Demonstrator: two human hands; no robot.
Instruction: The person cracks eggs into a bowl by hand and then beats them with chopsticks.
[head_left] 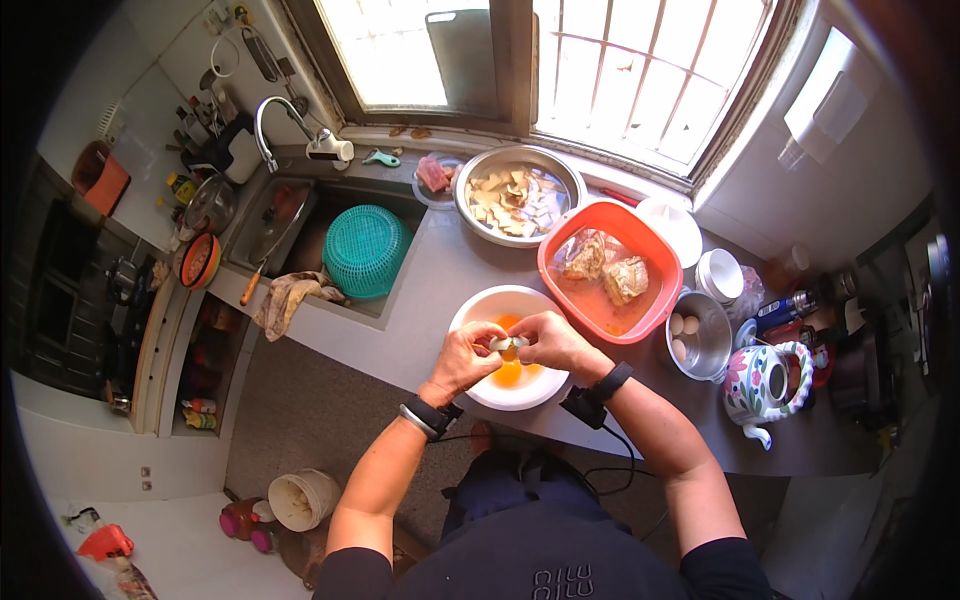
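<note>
Both hands hold a cracked egg over a white bowl (535, 390) near the counter's front edge. My left hand (466, 357) pinches one side of the eggshell (500, 343), and my right hand (553, 343) grips the other side. The shell is parted between my fingertips. Beneath it, orange egg yolks (508, 375) lie in the bowl, partly hidden by my hands. To the right, a metal pot (712, 345) contains whole eggs (690, 325).
A red basin (665, 235) holding brownish chunks in liquid stands behind the bowl. Beside it is a steel bowl (573, 175) of pale slices in water. A teal basket (366, 250) sits in the sink at left. A floral teapot (750, 380) stands far right.
</note>
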